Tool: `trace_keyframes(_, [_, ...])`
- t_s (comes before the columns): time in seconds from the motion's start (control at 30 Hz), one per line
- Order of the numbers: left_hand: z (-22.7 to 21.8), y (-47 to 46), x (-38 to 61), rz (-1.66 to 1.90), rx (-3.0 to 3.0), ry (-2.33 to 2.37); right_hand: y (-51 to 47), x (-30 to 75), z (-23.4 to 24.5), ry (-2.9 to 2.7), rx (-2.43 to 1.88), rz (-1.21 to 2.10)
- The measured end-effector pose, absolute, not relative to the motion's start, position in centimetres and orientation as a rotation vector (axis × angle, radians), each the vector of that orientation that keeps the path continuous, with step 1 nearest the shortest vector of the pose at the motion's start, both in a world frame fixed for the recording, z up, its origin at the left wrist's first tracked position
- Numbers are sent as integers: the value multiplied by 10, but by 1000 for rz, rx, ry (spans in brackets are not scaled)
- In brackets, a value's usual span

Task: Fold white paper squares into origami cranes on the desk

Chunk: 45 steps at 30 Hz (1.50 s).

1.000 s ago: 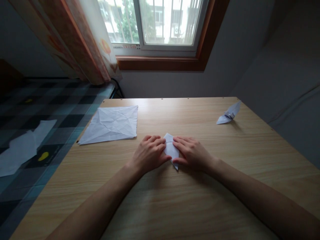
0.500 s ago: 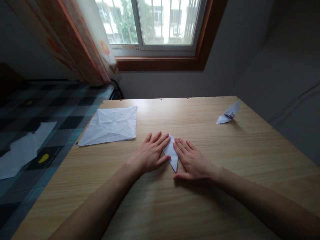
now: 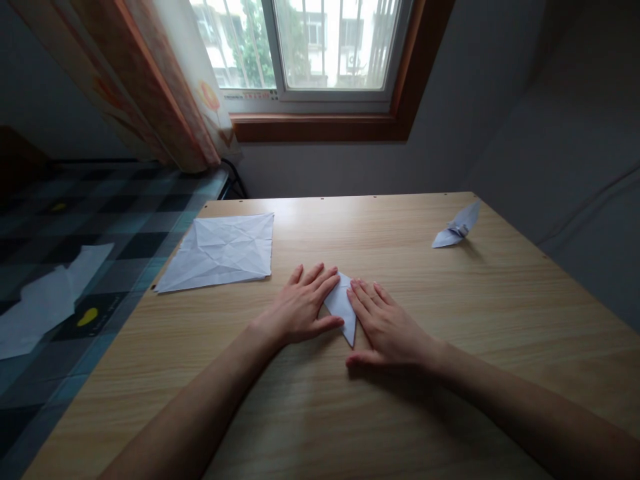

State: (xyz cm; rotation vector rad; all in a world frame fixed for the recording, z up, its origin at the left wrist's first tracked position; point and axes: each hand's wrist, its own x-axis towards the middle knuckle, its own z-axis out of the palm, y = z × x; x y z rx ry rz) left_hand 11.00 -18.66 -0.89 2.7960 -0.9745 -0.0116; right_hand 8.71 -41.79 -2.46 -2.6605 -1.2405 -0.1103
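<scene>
Bright light comes in through a big window [image 3: 300,63] with a brown wooden frame [image 3: 323,129]. Outside are a green tree [image 3: 256,57] and a pale building [image 3: 333,40]. An orange curtain [image 3: 160,87] with flowers on it hangs at the left, by a blue and black checked bed [image 3: 165,200]. The table [image 3: 310,413] is light wood. The walls [image 3: 320,167] look grey and dim.

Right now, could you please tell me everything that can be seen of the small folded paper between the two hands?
The folded paper is white and kite-like, with straight edges and a faint crease near its far end. It lies flat on the wooden table, its sharp tip pointing toward the bottom of the picture. The left hand overlaps its left side with fingers and thumb; fingers of the right hand cover its right edge, partly hiding its outline.
</scene>
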Motion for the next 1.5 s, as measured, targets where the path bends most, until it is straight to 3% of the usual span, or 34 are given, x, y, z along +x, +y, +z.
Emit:
trace_keyframes(0.33, [-8, -178, 111, 213, 2542, -1030, -432, 112, -26, -1042, -2480, -372])
trace_keyframes(1.0, [-12, -174, 113, 436, 2491, -1019, -431, 125, -24, -1112, -2331, -364])
trace_keyframes(1.5, [-12, -187, 116, 412, 2758, -704, -417, 133, -23, -602, -2544, -273])
